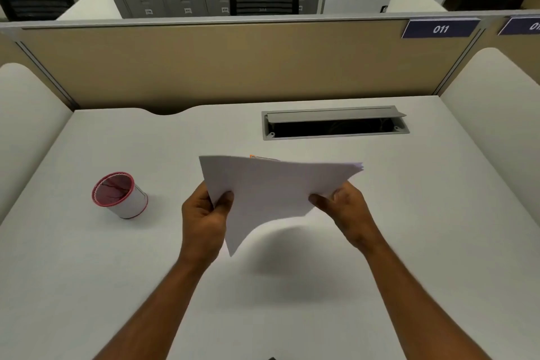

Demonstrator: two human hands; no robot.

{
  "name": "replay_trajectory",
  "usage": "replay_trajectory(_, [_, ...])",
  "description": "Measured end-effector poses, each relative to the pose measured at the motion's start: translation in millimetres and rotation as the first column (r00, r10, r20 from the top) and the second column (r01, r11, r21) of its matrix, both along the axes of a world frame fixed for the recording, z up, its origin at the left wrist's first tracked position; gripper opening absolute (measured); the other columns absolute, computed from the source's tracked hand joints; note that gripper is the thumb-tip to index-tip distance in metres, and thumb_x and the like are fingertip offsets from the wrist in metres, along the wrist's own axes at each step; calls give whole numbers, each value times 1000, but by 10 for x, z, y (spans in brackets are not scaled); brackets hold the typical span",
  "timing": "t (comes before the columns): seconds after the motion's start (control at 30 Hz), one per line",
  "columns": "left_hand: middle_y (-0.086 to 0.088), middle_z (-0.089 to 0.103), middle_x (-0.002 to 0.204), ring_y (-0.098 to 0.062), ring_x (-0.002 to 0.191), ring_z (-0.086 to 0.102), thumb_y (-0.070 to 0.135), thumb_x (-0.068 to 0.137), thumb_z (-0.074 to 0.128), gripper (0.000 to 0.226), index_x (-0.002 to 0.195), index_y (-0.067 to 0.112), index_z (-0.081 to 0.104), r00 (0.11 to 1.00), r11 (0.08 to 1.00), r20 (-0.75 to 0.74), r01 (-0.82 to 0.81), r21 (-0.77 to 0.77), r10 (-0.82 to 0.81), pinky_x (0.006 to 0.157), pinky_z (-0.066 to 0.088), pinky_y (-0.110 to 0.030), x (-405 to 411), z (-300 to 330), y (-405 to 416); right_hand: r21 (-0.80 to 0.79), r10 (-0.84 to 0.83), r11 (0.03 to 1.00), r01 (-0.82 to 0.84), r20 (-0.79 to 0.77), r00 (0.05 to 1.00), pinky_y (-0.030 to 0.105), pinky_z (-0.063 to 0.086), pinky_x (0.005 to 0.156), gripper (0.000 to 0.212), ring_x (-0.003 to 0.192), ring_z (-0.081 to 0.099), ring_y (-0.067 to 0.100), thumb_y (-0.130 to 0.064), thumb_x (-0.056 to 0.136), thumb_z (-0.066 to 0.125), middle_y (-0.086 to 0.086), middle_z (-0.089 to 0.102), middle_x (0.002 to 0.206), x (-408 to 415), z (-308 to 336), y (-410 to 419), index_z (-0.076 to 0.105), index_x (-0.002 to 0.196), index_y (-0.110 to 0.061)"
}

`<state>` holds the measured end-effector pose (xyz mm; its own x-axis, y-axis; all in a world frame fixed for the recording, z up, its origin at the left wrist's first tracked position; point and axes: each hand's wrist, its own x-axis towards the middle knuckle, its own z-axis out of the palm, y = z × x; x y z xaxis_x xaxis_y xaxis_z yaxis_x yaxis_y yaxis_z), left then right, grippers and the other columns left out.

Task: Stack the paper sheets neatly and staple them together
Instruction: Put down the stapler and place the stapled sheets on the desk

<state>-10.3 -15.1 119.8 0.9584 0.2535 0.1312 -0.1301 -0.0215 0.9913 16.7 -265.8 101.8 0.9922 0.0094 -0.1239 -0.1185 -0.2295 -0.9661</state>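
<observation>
A stack of white paper sheets (271,190) is held up above the desk, tilted, with its near corner drooping down. My left hand (204,213) grips the stack's left edge, thumb on top. My right hand (344,207) grips the right edge, thumb on top. The sheets fan out slightly at the far right corner. A small orange-edged object (257,157) peeks out just behind the stack's far edge; most of it is hidden, and I cannot tell what it is.
A white cup with a red rim (121,194) stands on the desk (87,272) left of my hands. A cable slot with a raised grey lid (336,123) sits at the back right. Beige partition walls (233,67) enclose the desk.
</observation>
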Motion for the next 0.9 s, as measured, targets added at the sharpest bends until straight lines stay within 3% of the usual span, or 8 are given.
replay_trajectory(0.03, [15,76,84,-3,80,68,-11,92,56,33,95,19,68,1000,1000,4,-3,-7,3,73,54,-17,12,-21,0,-2,-18,1000,18,6,1000,35,44,66,53,66,57,17,-45,76,79,5,67,82,18,-61,-29,66,95,3])
replay_trajectory(0.1, [17,75,83,-1,78,67,-10,93,56,32,94,19,68,1000,1000,-2,-19,13,19,72,53,-15,27,-79,-11,65,-68,996,66,30,997,36,45,58,32,56,54,18,-30,83,76,4,66,69,11,-145,-26,72,81,2])
replay_trajectory(0.13, [19,74,82,1,77,66,-8,93,56,30,93,20,67,1000,999,-10,-27,38,27,70,52,-14,26,-118,-17,124,-78,990,72,43,996,29,54,65,12,65,65,14,-16,87,72,-2,74,77,-8,-164,-8,77,87,-5])
replay_trajectory(0.2, [21,73,81,1,75,66,-2,95,58,27,92,23,66,998,994,-38,-35,104,39,67,52,-14,14,-242,-22,157,-67,986,61,33,997,16,55,78,19,87,73,5,-4,90,66,-11,79,90,-36,-199,35,77,101,-16])
replay_trajectory(0.3, [27,73,88,2,83,68,5,95,59,18,102,19,68,992,984,-120,-17,177,39,71,51,-12,-40,-485,-6,121,-55,991,58,-24,998,12,53,80,25,94,73,1,-6,91,66,-17,78,97,-51,-381,66,74,109,-21])
replay_trajectory(0.43, [26,73,95,-1,92,68,10,97,59,29,102,37,67,979,977,-197,-4,212,47,77,51,-12,-164,-692,13,104,-72,991,78,-60,996,13,54,81,27,100,72,4,-9,92,66,-19,77,103,-70,-559,70,72,117,-18])
replay_trajectory(0.6, [16,74,92,2,86,69,9,96,59,26,99,34,67,968,984,-234,-51,171,91,72,52,-10,-147,-683,-124,107,-136,985,139,-37,990,15,55,82,20,96,72,5,-12,94,63,-12,78,101,-62,-513,15,74,108,-21])
replay_trajectory(0.9, [2,71,84,-20,81,68,13,95,60,15,93,27,67,915,993,-403,52,106,-5,77,57,-35,211,-664,-893,-96,-282,957,274,-77,956,30,58,76,17,90,71,19,-21,96,59,-2,75,99,-86,-600,-711,71,107,-17])
